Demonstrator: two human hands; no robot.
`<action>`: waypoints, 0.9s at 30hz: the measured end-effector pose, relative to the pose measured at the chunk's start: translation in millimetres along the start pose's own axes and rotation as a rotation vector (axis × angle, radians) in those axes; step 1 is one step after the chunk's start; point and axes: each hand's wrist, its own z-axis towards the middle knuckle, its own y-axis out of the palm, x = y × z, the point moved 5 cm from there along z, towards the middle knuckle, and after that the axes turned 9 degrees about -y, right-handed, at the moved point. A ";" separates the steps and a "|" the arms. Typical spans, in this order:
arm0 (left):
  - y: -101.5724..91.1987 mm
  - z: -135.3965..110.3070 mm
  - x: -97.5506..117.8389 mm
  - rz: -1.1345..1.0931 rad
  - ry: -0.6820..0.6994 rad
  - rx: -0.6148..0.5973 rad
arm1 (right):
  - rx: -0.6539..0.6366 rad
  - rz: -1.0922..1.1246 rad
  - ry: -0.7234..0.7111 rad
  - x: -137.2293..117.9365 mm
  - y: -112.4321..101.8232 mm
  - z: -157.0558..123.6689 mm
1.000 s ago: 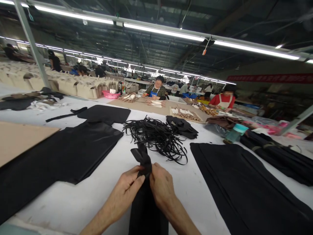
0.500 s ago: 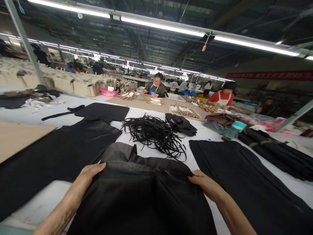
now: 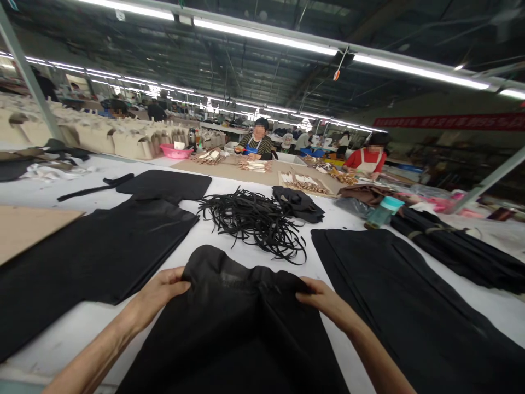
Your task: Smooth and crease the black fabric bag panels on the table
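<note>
Left hand [image 3: 164, 290] pinches black sheet [image 3: 254, 334] at its upper left edge, right hand [image 3: 324, 298] at its upper right, both forearms [image 3: 100, 345] angling inward toward it.

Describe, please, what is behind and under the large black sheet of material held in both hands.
Beyond the black sheet, a tangled heap of thin black strips lies on the white tabletop. What is directly under the sheet is covered and cannot be seen.

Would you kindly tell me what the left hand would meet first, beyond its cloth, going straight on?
Past the cloth it holds, the left hand would probably meet the strap pile, though depth is unclear.
</note>
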 end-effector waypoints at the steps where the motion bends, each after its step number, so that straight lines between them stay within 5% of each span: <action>1: 1.1 3.5 0.8 -0.016 -0.010 0.020 | 0.028 -0.023 -0.009 -3.7 -0.2 4.3; 7: 12.2 19.1 0.2 -0.089 0.070 0.191 | 0.154 -0.262 -0.091 -22.3 -1.3 30.5; 12: 35.3 13.9 -4.5 -0.073 0.152 0.262 | 0.089 -0.434 -0.072 -28.8 23.7 44.1; 21: 63.9 -11.1 14.1 0.063 0.290 0.108 | 0.129 -0.534 -0.147 -40.2 41.1 53.3; 27: 68.5 -11.8 -7.9 0.205 0.185 -0.018 | 0.118 -0.456 -0.082 -39.5 34.9 51.0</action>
